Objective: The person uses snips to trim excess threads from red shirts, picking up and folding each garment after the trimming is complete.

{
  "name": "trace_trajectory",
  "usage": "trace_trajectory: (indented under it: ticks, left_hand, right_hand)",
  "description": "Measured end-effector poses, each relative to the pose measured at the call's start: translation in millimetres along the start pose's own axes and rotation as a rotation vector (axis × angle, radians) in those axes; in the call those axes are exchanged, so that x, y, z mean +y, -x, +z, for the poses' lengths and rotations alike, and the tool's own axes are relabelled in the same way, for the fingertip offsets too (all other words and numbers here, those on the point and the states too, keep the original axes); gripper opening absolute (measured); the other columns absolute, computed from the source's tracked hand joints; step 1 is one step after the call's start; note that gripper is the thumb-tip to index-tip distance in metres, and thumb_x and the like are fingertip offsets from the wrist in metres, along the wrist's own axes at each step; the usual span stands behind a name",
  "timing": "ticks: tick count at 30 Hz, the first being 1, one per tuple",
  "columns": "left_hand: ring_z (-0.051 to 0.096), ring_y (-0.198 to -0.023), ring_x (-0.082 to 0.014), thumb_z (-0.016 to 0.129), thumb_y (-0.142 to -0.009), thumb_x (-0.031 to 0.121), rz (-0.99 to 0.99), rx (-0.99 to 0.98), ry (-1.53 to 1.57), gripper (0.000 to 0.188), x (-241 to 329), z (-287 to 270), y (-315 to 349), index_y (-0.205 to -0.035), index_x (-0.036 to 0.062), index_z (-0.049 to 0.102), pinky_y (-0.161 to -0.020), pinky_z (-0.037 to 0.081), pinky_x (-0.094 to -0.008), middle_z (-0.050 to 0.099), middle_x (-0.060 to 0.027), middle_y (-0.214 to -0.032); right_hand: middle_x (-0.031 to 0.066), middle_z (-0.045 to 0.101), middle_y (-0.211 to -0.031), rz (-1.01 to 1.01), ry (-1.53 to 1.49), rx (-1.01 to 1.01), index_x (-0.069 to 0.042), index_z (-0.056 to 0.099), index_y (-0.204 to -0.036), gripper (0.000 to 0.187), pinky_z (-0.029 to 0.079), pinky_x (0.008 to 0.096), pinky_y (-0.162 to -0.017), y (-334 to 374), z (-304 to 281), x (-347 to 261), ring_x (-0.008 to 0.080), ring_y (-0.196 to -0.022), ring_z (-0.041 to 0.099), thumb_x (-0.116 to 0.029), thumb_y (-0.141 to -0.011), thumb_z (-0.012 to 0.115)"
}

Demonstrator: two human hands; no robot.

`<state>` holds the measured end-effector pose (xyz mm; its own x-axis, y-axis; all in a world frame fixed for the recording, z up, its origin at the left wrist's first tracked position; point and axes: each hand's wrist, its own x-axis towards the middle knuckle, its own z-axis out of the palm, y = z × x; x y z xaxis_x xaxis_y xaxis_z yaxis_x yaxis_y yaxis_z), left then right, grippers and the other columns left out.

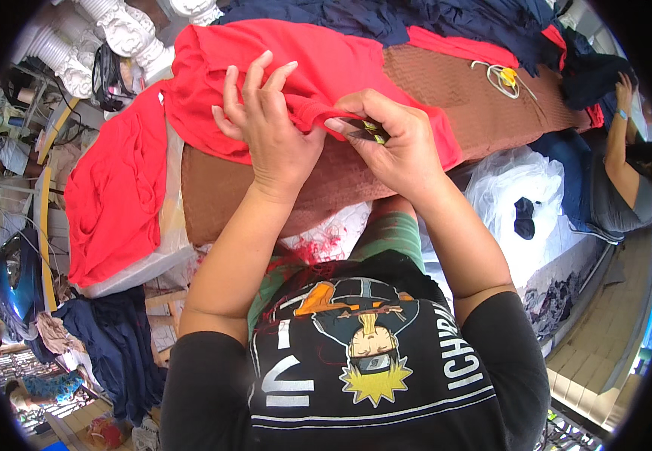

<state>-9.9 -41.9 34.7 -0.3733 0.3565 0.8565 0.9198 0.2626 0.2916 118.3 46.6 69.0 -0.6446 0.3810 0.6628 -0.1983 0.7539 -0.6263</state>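
Fingers splayed at red cloth [318,64], the left hand [277,139] shows no clear pinch, as the right hand [410,146] grips a dark pointed tool [371,131] that, slipping, could nick fabric

Garment [288,60] lies on cloth [446,86]; cord [508,77] on cloth, right of garment. Fabric heap [431,13] behind both. Plastic [491,188] right, nearer side. Co-worker [625,199] far right. Columns [124,30] back left.

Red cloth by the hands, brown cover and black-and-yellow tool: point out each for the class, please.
Red cloth [326,68]: head view, its upper spread.
Brown cover [453,90]: head view, a bare stretch of its top.
Black-and-yellow tool [373,131]: head view, its yellow-marked part.
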Motion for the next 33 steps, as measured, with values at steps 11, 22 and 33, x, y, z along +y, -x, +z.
trace_trajectory:
  ticks: [11,22,33]
  left_hand:
    - [0.060,-0.089,-0.0290,0.055,-0.078,-0.008,-0.394,-0.465,0.923,0.031,-11,-51,-4,-0.107,0.0017,0.059,-0.082,0.048,-0.0342,0.061,-0.0103,-0.089]
    - [0.060,-0.095,-0.0085,0.049,-0.085,-0.003,-0.523,-0.752,1.147,0.028,-6,-40,-19,-0.110,-0.0027,0.062,-0.086,0.047,-0.0244,0.066,-0.0037,-0.101]
    - [0.058,-0.096,-0.0065,0.059,-0.093,0.011,-0.890,-0.823,1.192,0.025,0,-38,44,-0.112,-0.0026,0.064,-0.089,0.044,-0.0222,0.066,-0.0033,-0.104]
  right_hand:
    - [-0.0053,0.046,-0.058,0.295,-0.072,0.242,-0.001,0.065,-0.074,0.023,0.035,0.0215,-0.052,1,-32,30,0.0033,-0.058,0.039,-0.020,-0.081,0.076]
    - [-0.0086,0.046,-0.058,0.321,-0.166,0.127,-0.003,0.062,-0.067,0.028,0.032,0.0218,-0.049,8,-43,10,0.0014,-0.057,0.037,-0.022,-0.085,0.072]
    - [0.0130,0.062,-0.099,0.227,0.186,-0.037,-0.004,0.063,-0.101,0.031,0.051,0.0353,-0.075,40,-26,22,0.0270,-0.087,0.064,-0.024,-0.080,0.073]
